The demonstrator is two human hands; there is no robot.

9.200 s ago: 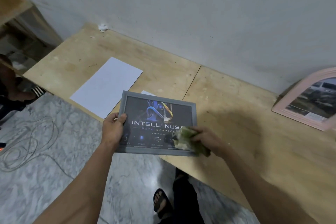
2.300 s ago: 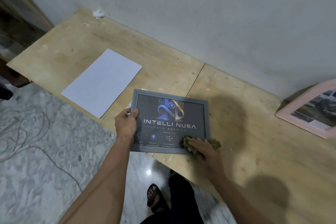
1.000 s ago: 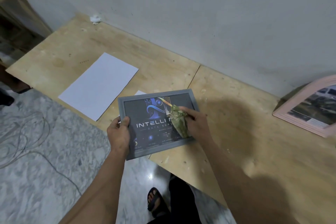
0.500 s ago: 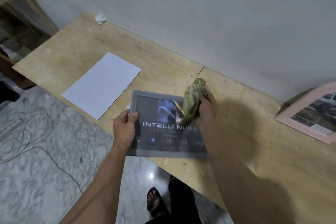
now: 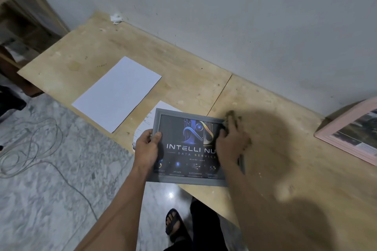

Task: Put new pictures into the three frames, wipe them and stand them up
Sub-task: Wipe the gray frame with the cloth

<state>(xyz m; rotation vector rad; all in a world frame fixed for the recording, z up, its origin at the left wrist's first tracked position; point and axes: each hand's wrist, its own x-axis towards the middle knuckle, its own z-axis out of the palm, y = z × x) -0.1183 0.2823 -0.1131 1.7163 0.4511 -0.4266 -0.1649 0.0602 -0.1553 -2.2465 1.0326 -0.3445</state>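
Observation:
I hold a grey picture frame (image 5: 183,177) with a dark "INTELLI NUSA" print over the front edge of the plywood table (image 5: 285,159). My left hand (image 5: 147,149) grips its left side, thumb on the glass. My right hand (image 5: 231,144) lies over the frame's right part, pressing a green cloth (image 5: 231,115) whose tip shows beyond my fingers at the frame's top right corner. A pink frame (image 5: 346,126) with a photo in it leans at the far right, cut off by the picture's edge.
A white sheet (image 5: 118,93) lies on the left half of the table, and a printed sheet (image 5: 146,122) sticks out from under the grey frame. A white crumpled scrap (image 5: 116,18) sits by the wall. A cable (image 5: 30,142) coils on the marble floor, left.
My right hand has moved the cloth from above the middle of the glass down and right, to the frame's top right corner. The left hand keeps its hold on the left side.

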